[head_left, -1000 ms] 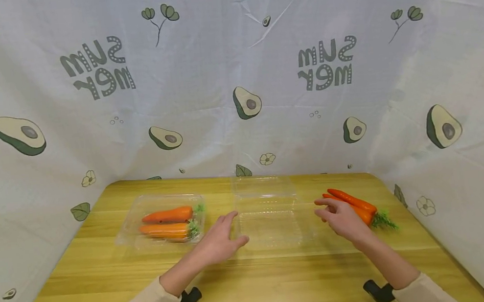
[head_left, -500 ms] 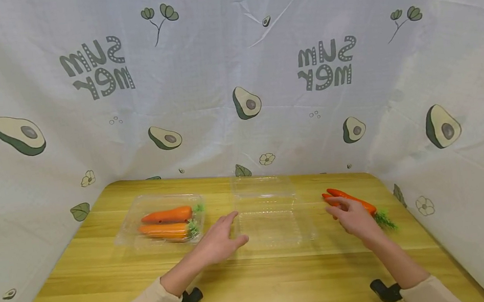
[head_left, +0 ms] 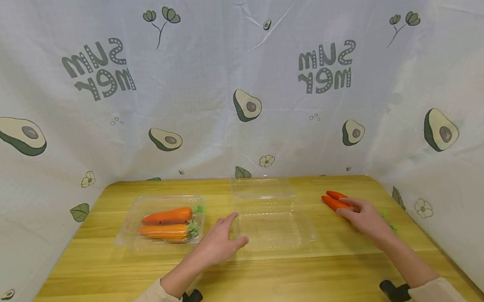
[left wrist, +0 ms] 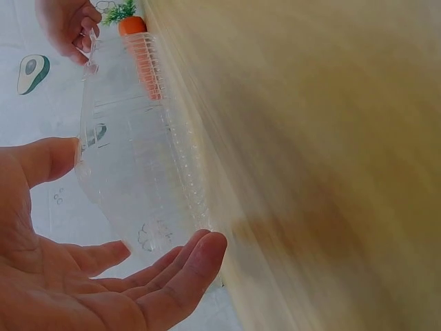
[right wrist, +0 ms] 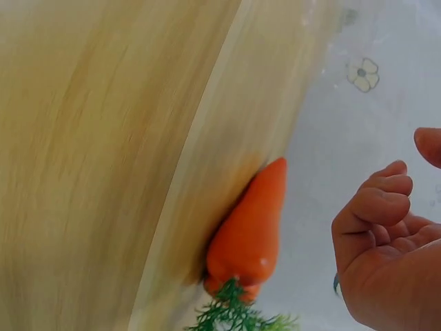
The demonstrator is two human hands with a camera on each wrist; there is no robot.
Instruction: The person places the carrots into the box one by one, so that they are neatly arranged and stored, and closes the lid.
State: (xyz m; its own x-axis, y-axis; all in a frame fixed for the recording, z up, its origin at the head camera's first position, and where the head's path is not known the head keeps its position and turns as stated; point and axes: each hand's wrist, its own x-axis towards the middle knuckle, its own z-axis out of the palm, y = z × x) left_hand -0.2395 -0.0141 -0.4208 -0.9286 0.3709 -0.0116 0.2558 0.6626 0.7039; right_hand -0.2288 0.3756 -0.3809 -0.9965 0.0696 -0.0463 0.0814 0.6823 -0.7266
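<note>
A clear plastic clamshell box (head_left: 275, 252) stands at the middle of the table with its lid (head_left: 263, 188) folded back. My left hand (head_left: 220, 242) is at the box's left side, fingers and thumb spread. In the left wrist view, its thumb (left wrist: 52, 160) reaches the rim. Two orange carrots (head_left: 333, 203) lie right of the box, tips pointing left. Over them is my right hand (head_left: 366, 216), hiding their thick ends. The right wrist view shows that hand (right wrist: 393, 248) loosely curled, apart from the carrot (right wrist: 248, 227) and its green top (right wrist: 231, 314).
Another clear box (head_left: 128, 234) at the left contains orange carrots (head_left: 166, 216) with green tops. A printed curtain (head_left: 199, 77) hangs behind the wooden table (head_left: 261, 291). Black wrist-worn pieces (head_left: 191, 300) sit below both forearms.
My right hand has moved rightward from beside the open box to over the carrots. The left hand keeps its place at the box.
</note>
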